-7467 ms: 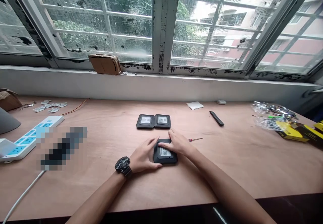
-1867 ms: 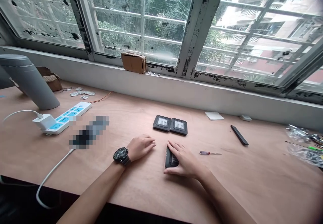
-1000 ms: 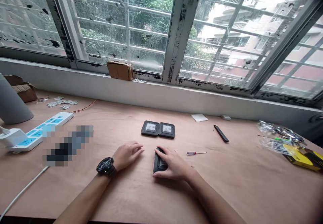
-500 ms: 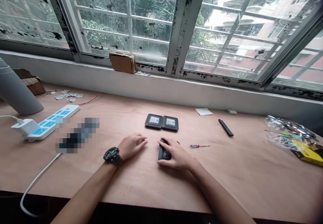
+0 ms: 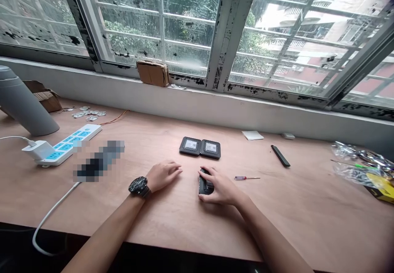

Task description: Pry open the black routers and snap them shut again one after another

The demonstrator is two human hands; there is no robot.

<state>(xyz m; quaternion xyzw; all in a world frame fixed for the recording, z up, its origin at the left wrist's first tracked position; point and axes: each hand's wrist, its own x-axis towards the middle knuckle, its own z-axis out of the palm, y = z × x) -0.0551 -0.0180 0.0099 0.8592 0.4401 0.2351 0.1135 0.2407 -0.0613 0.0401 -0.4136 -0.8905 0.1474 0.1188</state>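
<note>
So the black case is down on the wooden table, in front of the person, mostly hidden under the right hand. That hand's got it gripped, thumb on the near edge and fingers across the far side. Left hand is just off to the left, resting on the wood with fingers loosely bent and slightly apart, not touching the case. Chunky black watch on that wrist.

Just beyond the hands there are two flat black squares side by side, each with a white label facing up. A little screwdriver lies to the right of the right hand, tip pointing right. Further back on that side: a black strip and some white paper. Way over left is a white power strip with a charger plugged in, plus a grey bottle.
</note>
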